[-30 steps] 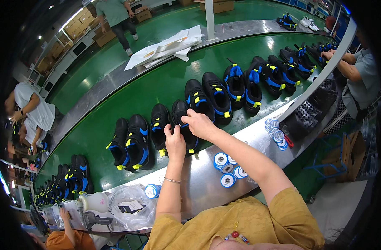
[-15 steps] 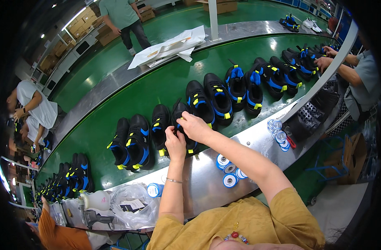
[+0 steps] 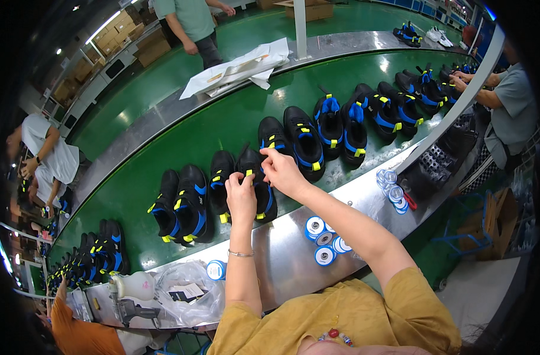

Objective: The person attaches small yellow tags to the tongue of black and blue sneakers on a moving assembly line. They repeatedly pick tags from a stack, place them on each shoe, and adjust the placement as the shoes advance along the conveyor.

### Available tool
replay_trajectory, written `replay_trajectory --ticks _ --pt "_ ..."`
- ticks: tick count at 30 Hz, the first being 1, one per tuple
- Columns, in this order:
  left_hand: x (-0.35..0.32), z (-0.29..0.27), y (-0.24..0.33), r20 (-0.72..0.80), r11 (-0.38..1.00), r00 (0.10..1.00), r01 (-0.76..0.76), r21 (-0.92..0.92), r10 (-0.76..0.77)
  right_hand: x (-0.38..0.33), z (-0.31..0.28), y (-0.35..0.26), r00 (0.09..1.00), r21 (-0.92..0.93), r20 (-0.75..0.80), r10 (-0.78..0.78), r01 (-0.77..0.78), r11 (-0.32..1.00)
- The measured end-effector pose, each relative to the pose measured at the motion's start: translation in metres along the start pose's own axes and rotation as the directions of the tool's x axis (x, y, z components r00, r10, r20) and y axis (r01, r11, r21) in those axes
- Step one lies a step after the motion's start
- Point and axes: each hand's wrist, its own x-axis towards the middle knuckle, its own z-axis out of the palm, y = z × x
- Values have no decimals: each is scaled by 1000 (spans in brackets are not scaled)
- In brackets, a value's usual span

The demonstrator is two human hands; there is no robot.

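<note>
A black shoe [image 3: 263, 200] with blue and yellow-green trim stands on the green belt in front of me. My left hand [image 3: 241, 194] has its fingers bent and pinched at the shoe's upper; the exact part gripped is hidden. A dark strap sticks up past the fingertips. Just right of the shoe is my right hand [image 3: 283, 173], index finger and thumb apart and nothing visible between them. Close to the left hand stands the mate-like black shoe [image 3: 220, 180]. Beyond the right hand is another pair, including a black shoe [image 3: 305, 142].
Blue-rimmed round discs [image 3: 325, 255] lie on the metal ledge [image 3: 281, 254], near a plastic bag [image 3: 184, 281] and a spray gun [image 3: 134, 310]. White sheets [image 3: 237, 68] rest on the far ledge. A co-worker [image 3: 509, 100] handles shoes at right; others stand at left and behind.
The shoes have shifted slightly left along the belt. My right hand has drawn away to the right from the shoe's upper, its fingers parting. My left hand has shifted slightly left and up.
</note>
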Motion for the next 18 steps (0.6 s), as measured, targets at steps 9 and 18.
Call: replay_trajectory --ticks 9,18 --pt "-29 0 -7 -320 992 942 -120 -34 103 31 13 -15 959 270 184 216 -261 927" --pt "-51 -2 -17 -462 981 881 6 -192 -96 -3 8 -9 867 167 140 479 -498 851"
